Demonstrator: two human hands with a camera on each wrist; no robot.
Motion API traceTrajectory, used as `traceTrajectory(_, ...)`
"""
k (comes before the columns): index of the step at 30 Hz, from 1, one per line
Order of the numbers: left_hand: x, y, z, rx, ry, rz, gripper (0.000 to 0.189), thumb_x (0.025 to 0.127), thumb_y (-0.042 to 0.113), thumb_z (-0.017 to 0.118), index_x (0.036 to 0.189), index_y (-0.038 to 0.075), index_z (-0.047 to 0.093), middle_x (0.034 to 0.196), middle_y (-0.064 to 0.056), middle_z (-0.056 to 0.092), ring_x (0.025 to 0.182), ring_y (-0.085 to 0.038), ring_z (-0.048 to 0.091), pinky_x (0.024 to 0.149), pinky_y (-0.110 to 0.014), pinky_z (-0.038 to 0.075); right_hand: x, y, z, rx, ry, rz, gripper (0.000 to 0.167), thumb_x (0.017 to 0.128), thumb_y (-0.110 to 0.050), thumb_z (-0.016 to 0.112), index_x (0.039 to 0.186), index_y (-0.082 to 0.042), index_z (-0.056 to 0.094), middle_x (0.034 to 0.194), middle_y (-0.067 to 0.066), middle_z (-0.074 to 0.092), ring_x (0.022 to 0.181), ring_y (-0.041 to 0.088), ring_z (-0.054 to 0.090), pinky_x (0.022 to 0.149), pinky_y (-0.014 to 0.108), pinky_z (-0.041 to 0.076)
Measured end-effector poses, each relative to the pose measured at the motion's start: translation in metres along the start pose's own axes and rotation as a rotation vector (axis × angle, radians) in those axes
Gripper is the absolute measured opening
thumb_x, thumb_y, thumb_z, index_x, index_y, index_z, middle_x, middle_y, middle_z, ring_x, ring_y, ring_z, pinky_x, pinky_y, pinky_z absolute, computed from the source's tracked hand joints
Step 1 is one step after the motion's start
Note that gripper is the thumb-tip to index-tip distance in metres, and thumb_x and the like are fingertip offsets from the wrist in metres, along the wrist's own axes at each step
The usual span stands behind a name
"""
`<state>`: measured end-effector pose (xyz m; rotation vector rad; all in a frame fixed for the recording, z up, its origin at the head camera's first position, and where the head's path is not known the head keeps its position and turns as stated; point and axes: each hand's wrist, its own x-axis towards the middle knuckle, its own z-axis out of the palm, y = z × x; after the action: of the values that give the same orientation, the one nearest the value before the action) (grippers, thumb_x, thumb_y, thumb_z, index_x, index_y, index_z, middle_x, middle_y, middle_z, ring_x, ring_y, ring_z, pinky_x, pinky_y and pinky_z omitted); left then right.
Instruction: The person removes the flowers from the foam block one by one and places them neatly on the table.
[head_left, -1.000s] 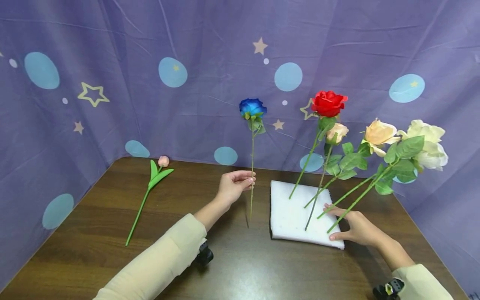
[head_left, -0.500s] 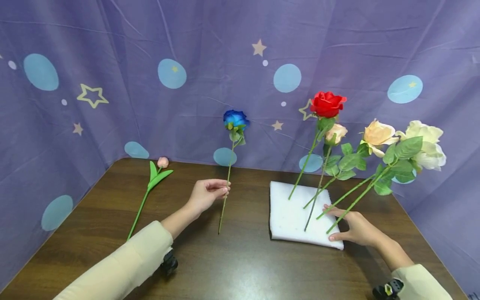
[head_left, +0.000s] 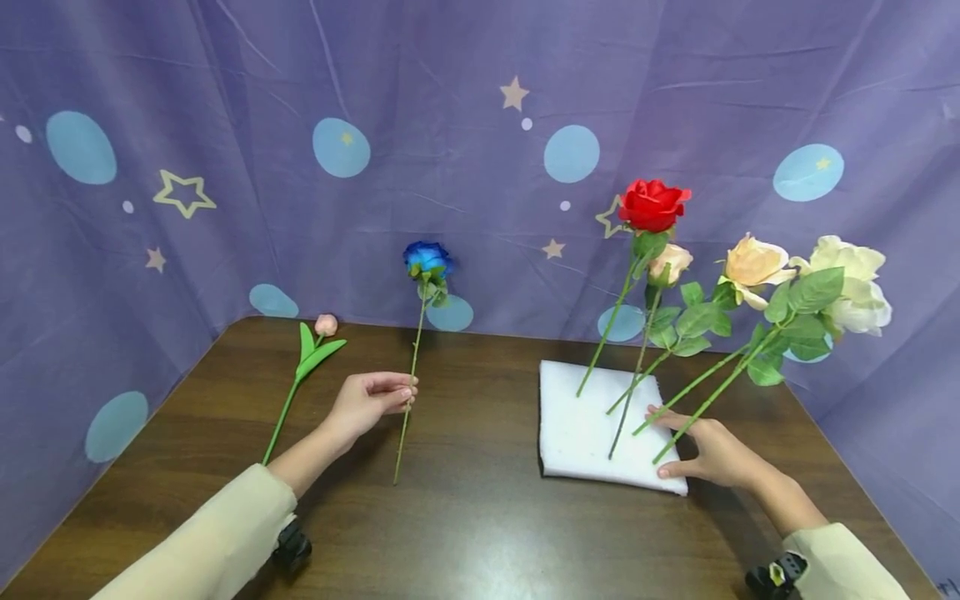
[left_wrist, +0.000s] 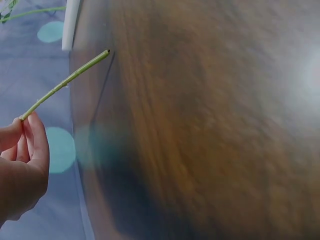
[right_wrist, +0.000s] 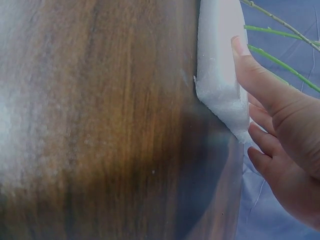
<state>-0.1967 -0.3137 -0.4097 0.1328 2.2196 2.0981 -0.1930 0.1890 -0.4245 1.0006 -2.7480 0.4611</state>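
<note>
- Leftward and lower than in the earlier frames, the left hand [head_left: 363, 407] has carried the blue rose [head_left: 427, 260] away from the foam block [head_left: 573, 429]; the right hand [head_left: 716, 454] and the block stay in place.
- Left hand: thumb and fingers pinch the rose's stem below its middle. The flower leans, bloom up and to the right, the cut end pointing down; the left wrist view shows that end apart from its shadow on the table [head_left: 480, 517].
- Right hand: thumb and forefinger are spread apart, resting at the right edge of the block; the other fingers are partly hidden in the head view.
- Standing in the block, at various tilts: a red rose [head_left: 654, 207], a pale pink bud [head_left: 670, 265], a peach rose [head_left: 754, 265] and white flowers [head_left: 847, 287], the last leaning far to the right.
- Pink tulip [head_left: 326, 325]: lies on the table at the left, its lower stem hidden behind the left arm.
- Purple curtain [head_left: 420, 100]: hangs behind the table, printed with stars and blue ovals.
</note>
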Motion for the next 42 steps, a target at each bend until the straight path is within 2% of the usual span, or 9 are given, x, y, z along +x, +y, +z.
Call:
traceTrajectory(6, -0.01, -0.008, -0.01, -0.002, 0.004, -0.055, 0.037, 0.09, -0.005, 0.059, 0.123, -0.021, 0.052, 0.099, -0.005, 0.075, 0.084, -0.002, 0.07, 0.077, -0.02, 0.06, -0.003, 0.001, 0.002, -0.002, -0.006, 0.003, 0.07, 0.066, -0.045, 0.083, 0.121, -0.007, 0.065, 0.126, 0.014, 0.065, 0.113, 0.032, 0.062, 0.095, 0.008, 0.044)
traceTrajectory(12, -0.019, -0.013, -0.017, 0.012, -0.001, -0.057, 0.038, 0.091, -0.004, 0.059, 0.123, -0.022, 0.051, 0.098, -0.005, 0.075, 0.084, -0.003, 0.07, 0.077, -0.021, 0.06, -0.003, 0.001, 0.002, -0.016, -0.018, 0.015, 0.069, 0.066, -0.046, 0.083, 0.12, -0.006, 0.065, 0.126, 0.015, 0.065, 0.112, 0.035, 0.062, 0.091, 0.028, 0.053)
traceTrajectory(16, -0.023, -0.013, -0.021, 0.016, -0.019, -0.064, 0.039, 0.092, -0.002, 0.058, 0.124, -0.022, 0.049, 0.101, -0.006, 0.075, 0.085, -0.003, 0.07, 0.078, -0.021, 0.06, -0.003, 0.001, 0.002, -0.013, -0.033, 0.032, 0.072, 0.066, -0.046, 0.083, 0.121, -0.005, 0.064, 0.128, 0.016, 0.064, 0.113, 0.037, 0.061, 0.091, 0.039, 0.053)
traceTrajectory(24, -0.03, -0.015, -0.029, 0.025, -0.037, -0.099, 0.042, 0.093, 0.001, 0.058, 0.126, -0.021, 0.048, 0.107, -0.006, 0.073, 0.089, -0.003, 0.069, 0.081, -0.023, 0.06, -0.003, 0.0, -0.001, 0.013, -0.056, 0.06, 0.073, 0.067, -0.047, 0.081, 0.123, -0.003, 0.063, 0.129, 0.017, 0.063, 0.116, 0.039, 0.06, 0.09, 0.047, 0.053)
traceTrajectory(31, -0.034, -0.018, -0.037, 0.033, -0.02, -0.131, 0.043, 0.093, 0.004, 0.06, 0.128, -0.019, 0.049, 0.104, 0.001, 0.074, 0.088, -0.003, 0.069, 0.08, -0.021, 0.059, -0.002, 0.0, -0.003, 0.033, -0.072, 0.078, 0.074, 0.069, -0.048, 0.08, 0.125, -0.004, 0.062, 0.131, 0.017, 0.062, 0.118, 0.039, 0.058, 0.09, 0.046, 0.054)
traceTrajectory(39, -0.036, -0.017, -0.045, 0.052, -0.003, -0.138, 0.043, 0.093, 0.003, 0.06, 0.127, -0.02, 0.048, 0.103, 0.002, 0.074, 0.087, -0.002, 0.069, 0.081, -0.021, 0.059, -0.001, 0.001, -0.002, 0.0, -0.01, 0.014, 0.069, 0.066, -0.043, 0.084, 0.121, -0.005, 0.065, 0.127, 0.015, 0.065, 0.114, 0.036, 0.061, 0.091, 0.032, 0.053)
traceTrajectory(42, -0.036, -0.015, -0.048, 0.064, 0.008, -0.141, 0.043, 0.092, 0.003, 0.06, 0.127, -0.02, 0.048, 0.104, 0.0, 0.074, 0.087, -0.002, 0.069, 0.081, -0.021, 0.059, -0.001, 0.001, -0.003, -0.001, -0.009, 0.019, 0.069, 0.066, -0.043, 0.084, 0.121, -0.005, 0.065, 0.128, 0.015, 0.064, 0.114, 0.036, 0.06, 0.091, 0.029, 0.053)
